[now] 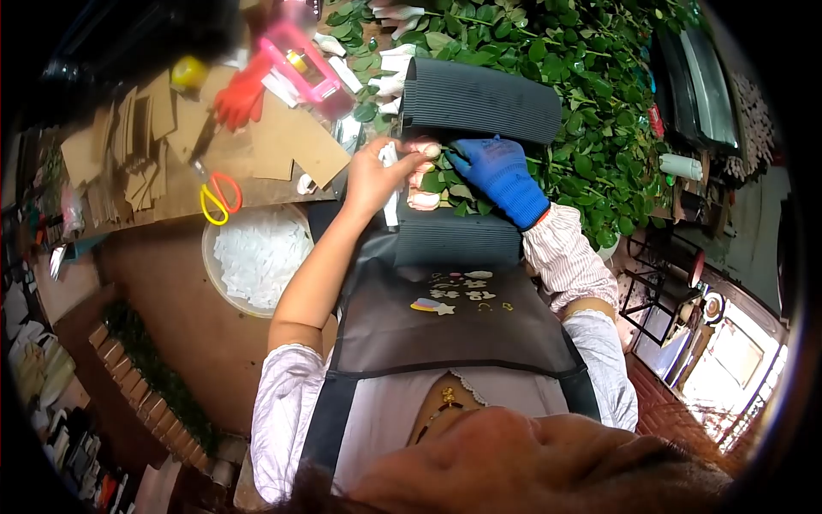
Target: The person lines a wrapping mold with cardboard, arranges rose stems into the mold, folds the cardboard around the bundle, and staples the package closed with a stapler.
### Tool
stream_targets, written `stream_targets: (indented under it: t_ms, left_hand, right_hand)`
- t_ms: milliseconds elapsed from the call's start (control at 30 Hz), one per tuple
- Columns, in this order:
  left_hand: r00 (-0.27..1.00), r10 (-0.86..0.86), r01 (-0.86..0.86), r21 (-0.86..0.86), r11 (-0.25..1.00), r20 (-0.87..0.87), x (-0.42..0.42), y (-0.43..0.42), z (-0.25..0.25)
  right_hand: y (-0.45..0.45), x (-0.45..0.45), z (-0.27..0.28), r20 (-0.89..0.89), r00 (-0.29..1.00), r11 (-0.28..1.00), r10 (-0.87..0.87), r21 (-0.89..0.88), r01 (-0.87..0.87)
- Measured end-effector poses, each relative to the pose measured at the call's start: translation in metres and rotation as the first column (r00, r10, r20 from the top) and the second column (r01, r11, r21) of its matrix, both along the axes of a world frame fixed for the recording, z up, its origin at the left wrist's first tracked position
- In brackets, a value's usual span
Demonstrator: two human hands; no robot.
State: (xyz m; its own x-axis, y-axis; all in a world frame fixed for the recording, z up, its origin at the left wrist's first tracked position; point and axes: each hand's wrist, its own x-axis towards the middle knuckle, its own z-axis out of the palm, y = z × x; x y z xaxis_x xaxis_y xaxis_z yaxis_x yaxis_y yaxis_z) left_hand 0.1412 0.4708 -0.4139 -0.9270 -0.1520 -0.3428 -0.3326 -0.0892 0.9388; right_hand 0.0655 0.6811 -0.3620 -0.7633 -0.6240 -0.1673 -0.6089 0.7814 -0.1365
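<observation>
Pale pink rose heads (424,200) lie in a short row on a dark ribbed sheet (458,238), whose far part (484,98) curls up behind them. My bare left hand (378,180) pinches at the topmost rose head, with a white strip (391,190) hanging beside its fingers. In a blue glove, my right hand (497,171) closes around the leafy stems just right of the roses. Green leaves (454,184) show between the two hands. The gloved fingertips are partly hidden among the leaves.
Leafy stems (599,111) cover the table's right side. To the left are cardboard pieces (295,141), a red glove (242,96), a pink tape dispenser (304,64) and scissors (220,199). A tub of white strips (261,257) stands below the table edge.
</observation>
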Motion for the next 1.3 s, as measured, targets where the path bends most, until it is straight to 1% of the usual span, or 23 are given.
stream_targets:
  t_ms: [33, 133, 233, 333, 433, 533, 633, 733, 800, 833, 900, 933, 967, 1067, 1100, 1200, 1233, 1300]
  left_hand:
    - [0.998, -0.045, 0.045, 0.003, 0.999, 0.033, -0.001, -0.001, 0.004]
    - [0.999, 0.008, -0.004, 0.082, 0.997, -0.041, 0.000, 0.001, -0.002]
    - [0.997, 0.010, 0.003, 0.156, 0.988, -0.080, 0.002, 0.001, -0.001]
    - [0.997, 0.011, 0.006, 0.227, 0.974, -0.076, 0.002, 0.002, -0.001]
    - [0.999, -0.022, 0.028, 0.197, 0.980, -0.032, 0.003, 0.001, 0.018]
    - [0.998, -0.069, 0.069, 0.226, 0.972, -0.007, 0.004, 0.002, 0.016]
    - [0.994, -0.105, 0.105, 0.114, 0.988, -0.002, 0.007, 0.002, 0.021]
    - [0.992, -0.108, 0.112, 0.049, 0.993, -0.070, 0.006, 0.004, 0.032]
    - [0.998, -0.048, 0.031, 0.330, 0.944, 0.042, 0.008, -0.002, 0.052]
    - [1.000, 0.007, 0.002, 0.345, 0.939, -0.025, 0.009, -0.005, 0.049]
    - [0.992, 0.061, -0.049, 0.114, 0.992, -0.109, 0.010, -0.014, 0.051]
    - [0.985, 0.088, -0.092, -0.017, 0.996, -0.149, 0.012, -0.016, 0.049]
    - [0.962, 0.097, -0.157, -0.226, 0.962, -0.256, 0.012, -0.017, 0.043]
    - [0.930, 0.120, -0.251, -0.363, 0.898, -0.347, 0.015, -0.018, 0.038]
    - [0.920, 0.125, -0.265, -0.355, 0.897, -0.372, 0.013, -0.015, 0.038]
    - [0.865, -0.136, -0.166, -0.531, 0.831, -0.483, 0.010, -0.010, 0.041]
    - [0.885, -0.182, -0.127, -0.598, 0.791, -0.429, 0.009, -0.008, 0.041]
    - [0.910, -0.209, -0.070, -0.629, 0.774, -0.358, 0.007, -0.006, 0.041]
  right_hand:
    - [0.000, 0.001, -0.001, -0.010, 1.000, 1.000, 0.004, -0.005, -0.004]
    - [0.003, 0.001, -0.002, -0.035, 0.999, 1.000, 0.005, -0.019, -0.006]
    - [0.005, 0.003, -0.004, -0.034, 0.999, 0.998, -0.022, -0.054, 0.020]
    - [0.005, 0.002, -0.004, -0.018, 0.999, 0.995, -0.048, -0.085, 0.047]
    - [0.004, 0.002, -0.001, -0.009, 0.999, 0.995, -0.043, -0.093, 0.042]
    - [0.005, 0.001, -0.002, -0.036, 0.999, 0.995, -0.025, -0.093, 0.022]
    - [0.002, 0.001, 0.001, -0.069, 0.998, 0.999, 0.007, -0.041, -0.010]
    - [0.001, 0.003, 0.003, -0.110, 0.993, 0.999, 0.043, -0.006, -0.044]
    - [0.001, 0.004, 0.003, -0.124, 0.991, 0.999, 0.044, -0.010, -0.046]
    - [0.001, 0.004, 0.005, -0.114, 0.993, 0.999, 0.037, -0.011, -0.038]
    - [0.000, 0.004, 0.010, -0.096, 0.995, 1.000, 0.025, -0.014, -0.027]
    - [0.000, 0.004, 0.009, -0.095, 0.995, 1.000, 0.023, -0.008, -0.024]
    - [0.000, 0.004, 0.008, -0.094, 0.995, 1.000, 0.021, -0.003, -0.022]
    - [-0.001, 0.003, 0.007, -0.085, 0.996, 1.000, 0.030, 0.006, -0.029]
    - [0.000, 0.003, 0.007, -0.081, 0.996, 0.999, 0.033, 0.011, -0.032]
    - [0.000, 0.004, 0.006, -0.101, 0.993, 0.998, 0.056, 0.016, -0.055]
    - [0.000, 0.004, 0.006, -0.104, 0.993, 0.998, 0.058, 0.025, -0.056]
    - [-0.001, 0.004, 0.007, -0.111, 0.992, 0.997, 0.065, 0.039, -0.061]
